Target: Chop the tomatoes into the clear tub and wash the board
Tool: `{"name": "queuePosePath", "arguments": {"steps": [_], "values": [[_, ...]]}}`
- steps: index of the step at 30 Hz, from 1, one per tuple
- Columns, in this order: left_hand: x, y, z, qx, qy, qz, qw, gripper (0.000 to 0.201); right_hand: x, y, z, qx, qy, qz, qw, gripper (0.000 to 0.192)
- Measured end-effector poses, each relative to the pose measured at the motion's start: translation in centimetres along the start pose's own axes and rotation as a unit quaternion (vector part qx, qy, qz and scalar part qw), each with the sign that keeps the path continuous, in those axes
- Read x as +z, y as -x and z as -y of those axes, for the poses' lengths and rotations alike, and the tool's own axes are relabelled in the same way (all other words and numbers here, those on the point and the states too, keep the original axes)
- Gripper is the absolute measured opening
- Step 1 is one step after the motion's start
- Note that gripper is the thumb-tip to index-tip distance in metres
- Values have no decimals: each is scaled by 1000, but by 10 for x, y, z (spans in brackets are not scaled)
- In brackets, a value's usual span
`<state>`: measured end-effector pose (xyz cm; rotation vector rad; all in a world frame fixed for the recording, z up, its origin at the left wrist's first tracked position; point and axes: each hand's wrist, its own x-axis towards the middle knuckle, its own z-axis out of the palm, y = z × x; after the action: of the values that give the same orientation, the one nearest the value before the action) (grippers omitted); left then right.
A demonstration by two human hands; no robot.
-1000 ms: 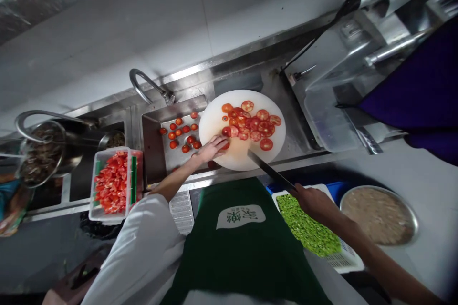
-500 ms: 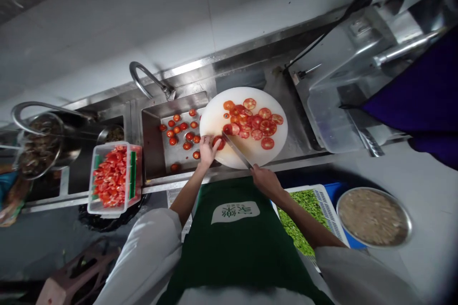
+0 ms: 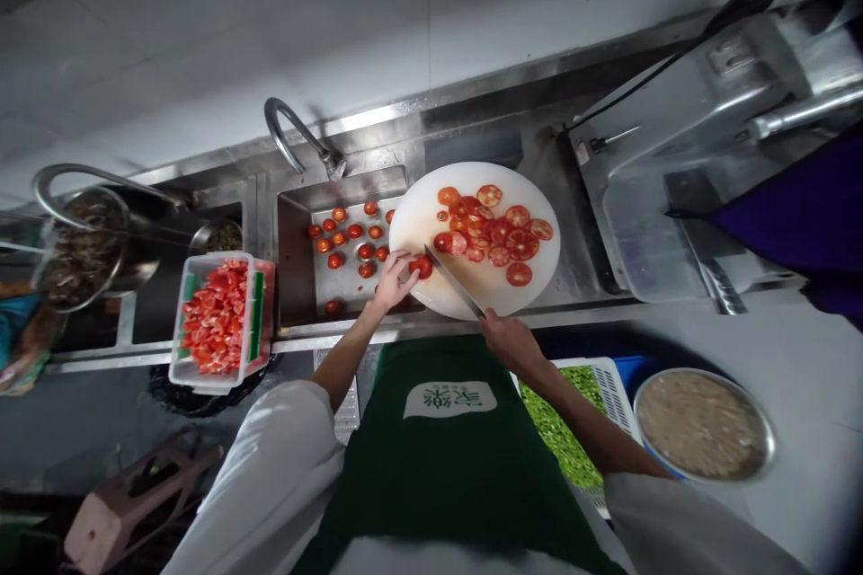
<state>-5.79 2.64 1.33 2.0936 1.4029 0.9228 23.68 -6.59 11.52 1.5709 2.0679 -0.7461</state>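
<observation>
A round white cutting board (image 3: 465, 301) lies across the sink. My left hand (image 3: 394, 280) holds a red tomato (image 3: 422, 267) at the board's left edge, thumb and fingers around it. In my right hand (image 3: 507, 334) is the handle of a kitchen knife (image 3: 455, 280); its blade slants up and left over the board, its tip close beside the tomato. Several round tomato slices (image 3: 499, 238) are spread over the upper right of the board. Whole tomatoes (image 3: 366, 252) lie in the sink basin just left of it.
Left of the basin stands a clear tub of chopped tomato (image 3: 214, 314). A curved faucet (image 3: 297, 121) rises behind. Below right are a white basket of chopped greens (image 3: 563, 422) and a metal bowl (image 3: 705, 422). A clear plastic container (image 3: 647, 243) sits on the right.
The view has shifted slightly, so the sink and board appear further right. My left hand still holds the tomato, its fingers now slightly more spread. The knife stays beside the tomato.
</observation>
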Motion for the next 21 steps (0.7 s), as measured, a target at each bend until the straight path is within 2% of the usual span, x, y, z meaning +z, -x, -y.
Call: {"name": "queuePosePath", "arguments": {"steps": [2,7,9,13,15,18,21], "values": [[3,3,0,19,-24,-19,999,20,-4,11,8,5,1,-11,1000,39],[9,2,1,75,-11,22,997,17,-18,32,30,0,-9,6,1000,38],[9,2,1,76,-8,19,997,19,-28,24,40,0,-10,16,1000,34],[11,4,1,57,-1,20,998,21,-55,-16,62,-5,-29,3,1000,31],[12,5,1,44,-5,18,999,20,-62,-30,66,-17,-42,-6,999,32],[14,8,0,28,-9,13,999,20,-50,-16,50,-25,-35,19,999,32],[6,7,-1,13,-4,21,1000,20,-23,33,10,2,-12,86,996,29]]}}
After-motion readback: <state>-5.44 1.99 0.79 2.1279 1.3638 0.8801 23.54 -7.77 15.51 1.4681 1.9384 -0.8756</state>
